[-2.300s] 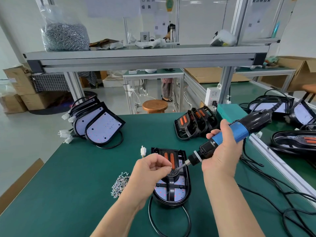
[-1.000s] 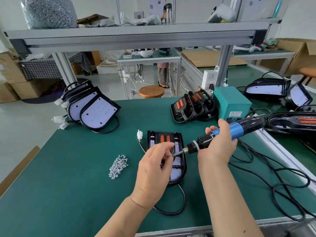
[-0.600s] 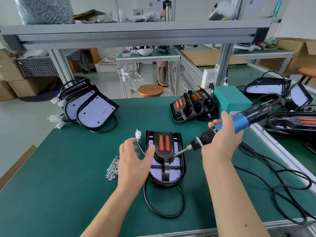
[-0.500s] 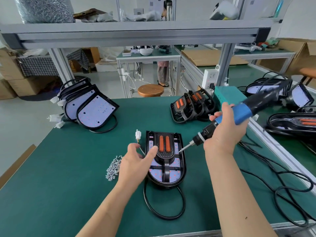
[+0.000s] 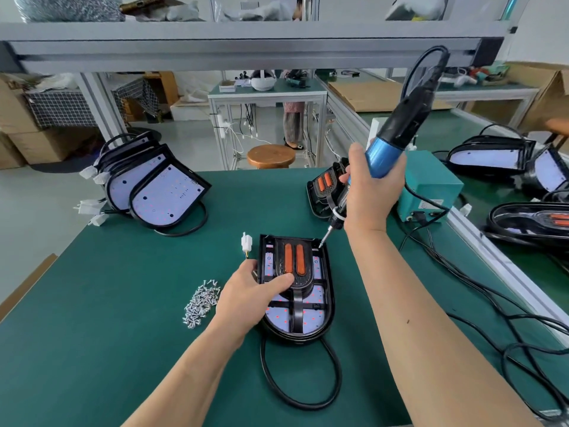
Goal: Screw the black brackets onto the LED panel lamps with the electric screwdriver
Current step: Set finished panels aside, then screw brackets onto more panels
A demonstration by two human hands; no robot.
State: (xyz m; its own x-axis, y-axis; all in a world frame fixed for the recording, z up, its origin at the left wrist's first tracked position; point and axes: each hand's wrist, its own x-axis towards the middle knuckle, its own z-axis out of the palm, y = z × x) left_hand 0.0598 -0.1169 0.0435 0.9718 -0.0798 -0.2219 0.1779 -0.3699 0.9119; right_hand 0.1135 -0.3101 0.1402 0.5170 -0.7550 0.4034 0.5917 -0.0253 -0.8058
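The lamp [image 5: 312, 317] lay flat on the green table [image 5: 123, 303], with the black bracket [image 5: 298, 284] on top of it. The left hand [image 5: 246, 292] held the lamp, thumb pressed on the bracket and fingers curled over the left edge. A heap of screws [image 5: 201, 300] lay just beside that hand. The right hand [image 5: 371, 195] was wrapped tight round the screwdriver [image 5: 397, 127], its tip at the lamp's far right corner. More lamps [image 5: 163, 192] leaned farther back on the left.
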